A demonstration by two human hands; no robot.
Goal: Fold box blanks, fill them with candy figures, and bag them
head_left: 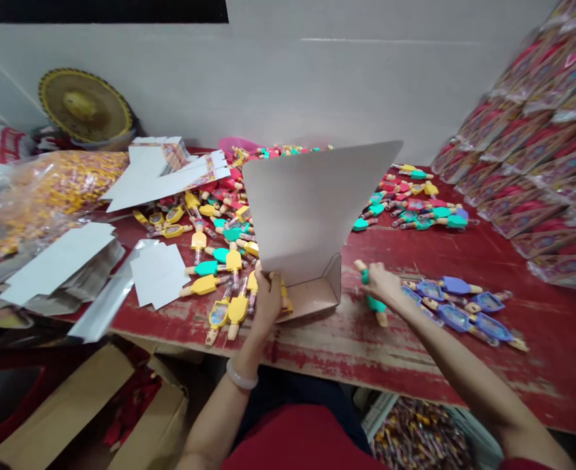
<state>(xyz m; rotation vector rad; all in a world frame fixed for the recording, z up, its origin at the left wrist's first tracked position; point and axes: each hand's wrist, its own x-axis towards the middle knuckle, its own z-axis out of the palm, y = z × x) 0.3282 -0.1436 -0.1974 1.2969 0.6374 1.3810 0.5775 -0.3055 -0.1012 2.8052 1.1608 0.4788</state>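
My left hand [268, 297], with a pale bangle at the wrist, grips the left end of an open cardboard box [312, 297]. The box's tall lid [307, 209] stands up at the back, its grey-white inside facing me. Something yellow shows inside the box beside my left fingers, partly hidden. To the right of the box, my right hand [384, 282] is closed on a small green plastic toy [364, 274] with a beige end. Below that hand another green toy [376, 303] lies on the table. Purple toys [456, 316] with clear windows lie right of it.
Yellow toys [239, 307] and a mixed heap [224, 202] lie left of the box; more toys [419, 212] lie behind. Flat white cartons [62, 258] are at left, near a bulging plastic bag [72, 183]. Wrapped packages [537, 163] are stacked at right on the red table [556, 352].
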